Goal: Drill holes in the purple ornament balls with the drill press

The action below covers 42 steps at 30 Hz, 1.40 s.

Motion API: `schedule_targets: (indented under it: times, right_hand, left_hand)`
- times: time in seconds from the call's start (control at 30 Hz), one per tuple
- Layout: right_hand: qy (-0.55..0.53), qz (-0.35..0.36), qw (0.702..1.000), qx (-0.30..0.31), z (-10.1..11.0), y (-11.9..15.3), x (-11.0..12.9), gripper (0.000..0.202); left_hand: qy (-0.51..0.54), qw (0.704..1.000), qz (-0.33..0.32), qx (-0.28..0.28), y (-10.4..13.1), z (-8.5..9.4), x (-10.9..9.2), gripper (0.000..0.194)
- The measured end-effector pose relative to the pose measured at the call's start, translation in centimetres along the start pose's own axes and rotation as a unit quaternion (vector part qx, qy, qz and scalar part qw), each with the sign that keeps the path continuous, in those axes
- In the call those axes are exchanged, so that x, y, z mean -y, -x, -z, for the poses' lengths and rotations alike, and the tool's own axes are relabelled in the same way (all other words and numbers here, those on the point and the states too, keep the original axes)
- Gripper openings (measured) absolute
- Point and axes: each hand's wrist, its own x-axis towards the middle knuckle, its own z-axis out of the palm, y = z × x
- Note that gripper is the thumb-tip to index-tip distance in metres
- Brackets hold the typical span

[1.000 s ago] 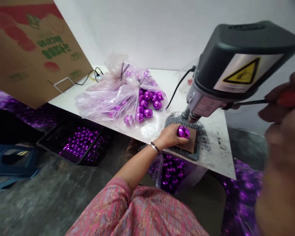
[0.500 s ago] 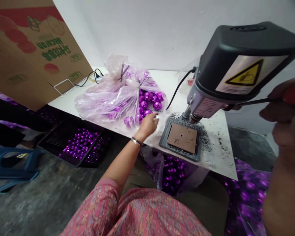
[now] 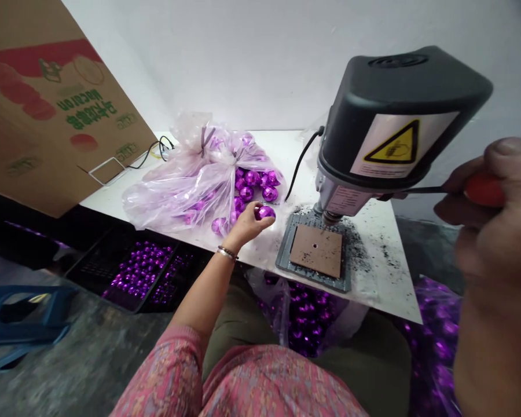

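Note:
Between the thumb and fingers of my left hand is a shiny purple faceted ball, just above the table. Beyond it, more purple balls lie at the mouth of a clear plastic bag. My right hand is closed around the red knob of the lever on a bench drill press. Under the drill chuck a square brown board with a small hole lies on the grey base plate.
Dark shavings cover the white table around the drill base. A cardboard box stands at the left. Below are a black crate of purple balls, a blue stool and bags of balls at the right.
My left hand now has a purple ball in its fingers, clear of the pile. My right hand still grips the lever knob. The whole view has shifted a little.

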Motion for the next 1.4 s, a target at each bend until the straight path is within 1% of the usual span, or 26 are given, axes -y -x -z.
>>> schedule_targets:
  times: [0.03,0.07,0.13,0.17,0.23,0.27,0.3,0.37,0.43,0.53,0.7,0.83,0.97,1.07,1.13,1.27,1.4]
  right_hand:
    - [0.016,-0.020,1.000,-0.002,-0.1,0.3,0.4,0.031]
    - [0.024,-0.034,0.999,-0.005,-0.2,0.6,0.8,0.033]
    - [0.016,-0.032,0.999,-0.007,-0.5,1.0,1.6,0.035]
    - [0.008,-0.023,1.000,-0.001,-0.6,1.0,1.9,0.036]
    - [-0.008,0.010,1.000,0.018,-0.8,1.0,2.3,0.037]
    - [-0.015,0.025,0.999,0.027,-0.9,0.9,2.4,0.038]
    - [-0.020,0.038,0.999,0.031,-0.9,0.8,2.4,0.038]
    - [-0.031,0.056,0.997,0.042,-0.8,0.5,2.4,0.037]
    - [-0.038,0.064,0.995,0.063,-0.8,0.4,2.4,0.036]
    - [-0.059,0.070,0.991,0.102,-0.8,0.4,2.8,0.035]
    - [-0.061,0.074,0.989,0.115,-0.8,0.7,3.4,0.035]
    - [-0.043,0.083,0.989,0.118,-0.6,0.9,3.5,0.037]
    - [-0.018,0.077,0.990,0.118,-0.5,1.1,3.7,0.038]
    - [-0.006,0.066,0.992,0.111,-0.5,1.2,3.9,0.037]
    - [-0.002,0.066,0.991,0.117,-0.4,1.3,3.9,0.037]
    - [0.010,0.083,0.989,0.124,-0.3,1.3,3.7,0.035]
    - [0.021,0.074,0.990,0.116,-0.1,1.5,3.4,0.036]
  left_hand:
    - [0.086,0.996,0.009,0.005,0.5,-0.1,0.2,0.044]
    - [0.163,0.986,0.018,0.016,0.9,-0.2,0.3,0.039]
    - [0.282,0.957,0.030,0.061,1.5,-0.5,0.1,0.034]
    - [0.327,0.940,0.033,0.087,1.7,-0.7,-0.1,0.036]
    - [0.391,0.910,0.044,0.130,2.0,-1.2,-0.7,0.046]
    - [0.405,0.901,0.051,0.146,2.0,-1.5,-1.0,0.050]
    - [0.406,0.898,0.057,0.161,2.1,-1.8,-1.4,0.052]
    - [0.367,0.909,0.059,0.189,2.2,-2.4,-2.2,0.046]
    - [0.290,0.933,0.042,0.208,2.2,-3.1,-2.8,0.039]
    - [0.192,0.960,-0.005,0.204,2.1,-4.0,-3.6,0.044]
    - [0.111,0.973,-0.062,0.191,1.6,-5.1,-3.9,0.049]
    - [0.053,0.978,-0.096,0.174,1.4,-5.5,-4.2,0.045]
    - [0.005,0.981,-0.117,0.153,1.7,-5.7,-5.1,0.040]
    - [-0.030,0.983,-0.118,0.137,2.0,-5.8,-5.8,0.046]
    - [-0.043,0.981,-0.127,0.141,2.1,-6.0,-6.0,0.053]
    - [-0.061,0.970,-0.170,0.161,2.0,-6.4,-6.1,0.062]
    - [-0.089,0.967,-0.177,0.158,1.9,-6.9,-6.1,0.065]
